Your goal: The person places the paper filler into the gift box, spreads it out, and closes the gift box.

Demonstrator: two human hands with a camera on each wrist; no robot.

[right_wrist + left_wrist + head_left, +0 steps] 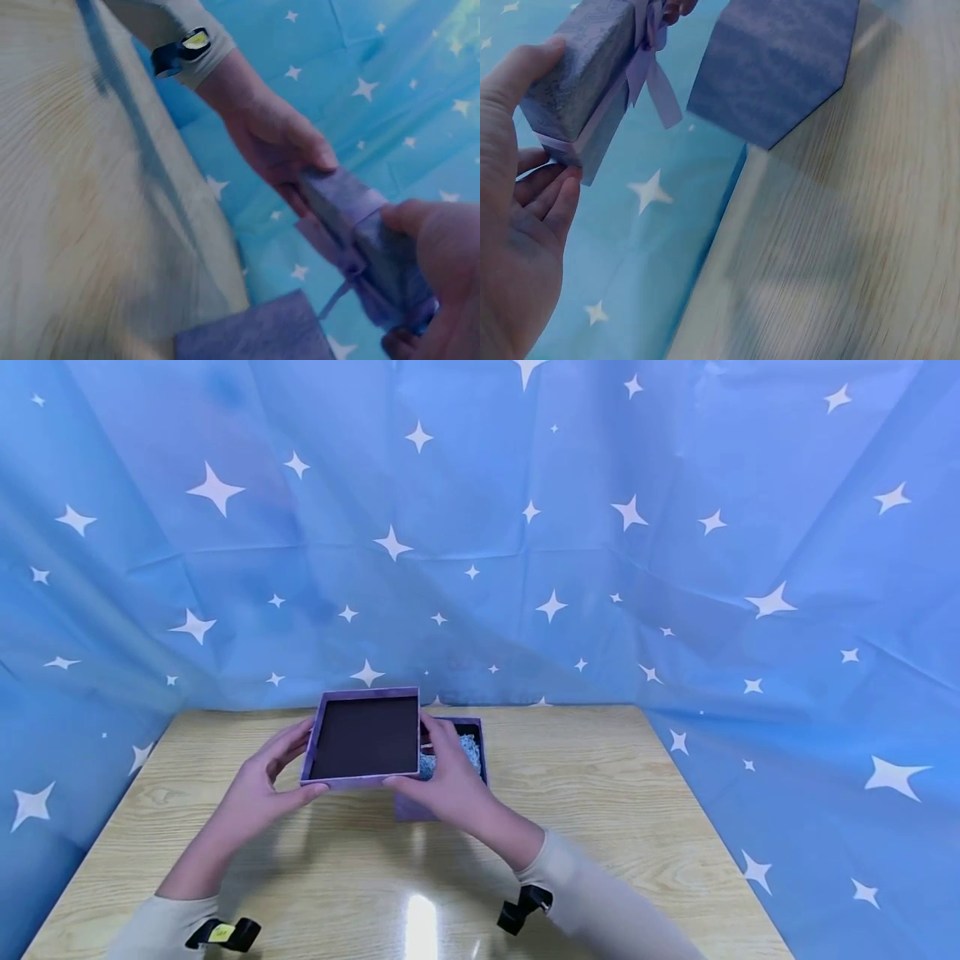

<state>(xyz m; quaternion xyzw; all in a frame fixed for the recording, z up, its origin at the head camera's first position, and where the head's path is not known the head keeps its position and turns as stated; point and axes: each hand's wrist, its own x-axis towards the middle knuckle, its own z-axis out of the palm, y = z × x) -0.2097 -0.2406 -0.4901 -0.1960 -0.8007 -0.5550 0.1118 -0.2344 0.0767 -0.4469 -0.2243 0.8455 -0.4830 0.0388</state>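
Both hands hold a purple box lid [366,737] up off the table, its dark inside facing the head camera. My left hand [258,789] grips the lid's left side, thumb at the near corner. On the right side, my right hand [456,783] grips it, thumb along the near edge. A lilac ribbon bow [649,71] hangs from the lid's outer face in the left wrist view. Behind and below the lid stands the purple box [415,809], partly hidden by it and my right hand. Blue shredded paper [471,748] shows inside the box.
A light wood table [600,827] lies under everything. Around its back and sides hangs a blue cloth [480,510] with white stars. Each wrist wears a black strap with a small black device; the left one [222,933] has a yellow label.
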